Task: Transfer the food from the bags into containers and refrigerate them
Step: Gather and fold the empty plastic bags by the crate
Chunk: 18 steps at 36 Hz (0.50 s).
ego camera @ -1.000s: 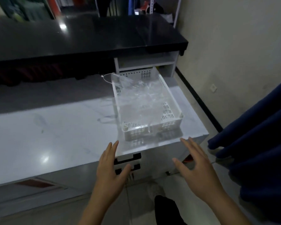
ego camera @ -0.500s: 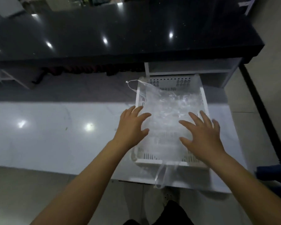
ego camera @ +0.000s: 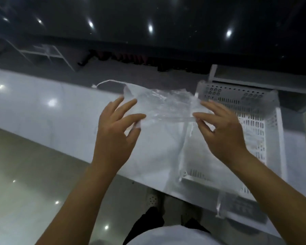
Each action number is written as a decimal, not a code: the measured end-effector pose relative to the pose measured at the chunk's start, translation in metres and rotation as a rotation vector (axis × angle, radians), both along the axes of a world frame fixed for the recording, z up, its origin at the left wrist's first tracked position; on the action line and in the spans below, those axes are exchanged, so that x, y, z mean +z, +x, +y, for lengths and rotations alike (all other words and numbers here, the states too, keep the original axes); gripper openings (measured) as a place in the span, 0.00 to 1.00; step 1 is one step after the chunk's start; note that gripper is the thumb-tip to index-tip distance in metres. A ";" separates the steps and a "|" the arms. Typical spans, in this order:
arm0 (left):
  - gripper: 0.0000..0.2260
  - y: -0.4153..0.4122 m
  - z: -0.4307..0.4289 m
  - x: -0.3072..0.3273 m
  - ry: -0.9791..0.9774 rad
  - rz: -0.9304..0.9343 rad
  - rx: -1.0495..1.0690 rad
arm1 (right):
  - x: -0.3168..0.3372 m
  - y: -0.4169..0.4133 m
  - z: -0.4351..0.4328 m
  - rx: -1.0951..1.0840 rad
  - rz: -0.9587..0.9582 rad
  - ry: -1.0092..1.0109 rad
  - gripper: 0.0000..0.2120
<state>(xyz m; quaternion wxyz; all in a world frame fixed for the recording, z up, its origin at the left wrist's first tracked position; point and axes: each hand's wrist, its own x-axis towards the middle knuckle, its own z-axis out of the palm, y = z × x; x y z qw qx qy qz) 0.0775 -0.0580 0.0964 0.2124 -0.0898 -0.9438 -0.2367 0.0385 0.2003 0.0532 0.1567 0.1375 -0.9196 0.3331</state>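
Holding a clear plastic bag (ego camera: 166,106) stretched between both hands, raised above the white counter (ego camera: 34,110) near its right end, just left of the white perforated basket (ego camera: 258,110). Pinching the bag's left edge with the left hand (ego camera: 117,135), thumb against forefinger, the other fingers spread and lifted. Pinching the right side of the bag with the right hand (ego camera: 223,133), thumb and forefinger closed on a folded band of plastic, the remaining fingers fanned out over the basket's left wall. Crumpled and glossy along the top edge, slack below the hands, trailing down across the basket's near left corner and past the counter's near edge. Cannot tell what, if anything, the bag contains.

From the bag's upper left corner, a thin white cord (ego camera: 109,82) looping out toward the counter's far edge.

On the counter's right end, the basket, slotted on floor and walls, its far wall close under a glossy black upper counter (ego camera: 148,15) dotted with lamp reflections.

Below the white counter's near edge, a shiny pale floor (ego camera: 25,183), a pale perforated shoe (ego camera: 153,198), dark trousers (ego camera: 148,225), and a white top (ego camera: 166,236) at the bottom edge.
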 end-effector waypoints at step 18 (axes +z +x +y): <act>0.28 0.052 -0.045 -0.116 -0.075 -0.621 -0.012 | -0.036 -0.001 -0.062 0.391 -0.399 0.597 0.23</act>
